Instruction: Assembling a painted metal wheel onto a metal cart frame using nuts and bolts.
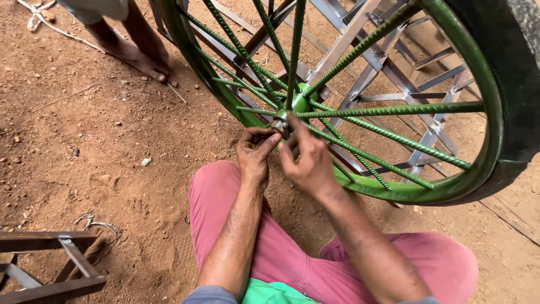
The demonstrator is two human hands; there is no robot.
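Note:
A large green wheel (478, 84) with ribbed green spokes and a black tyre stands upright in front of me. Its green hub (301, 101) is at the centre of the view. My left hand (254, 152) and my right hand (306, 157) are both at the hub's near end, fingertips pinched together on a small metal part (279, 130) on the axle. The part is mostly hidden by my fingers. My knees in pink trousers are below the hands.
A grey metal frame (382, 67) lies flat behind the wheel. Another person's bare feet (143, 56) stand on the red dirt at top left. A dark metal frame (50, 264) sits at bottom left. Small stones scatter the ground.

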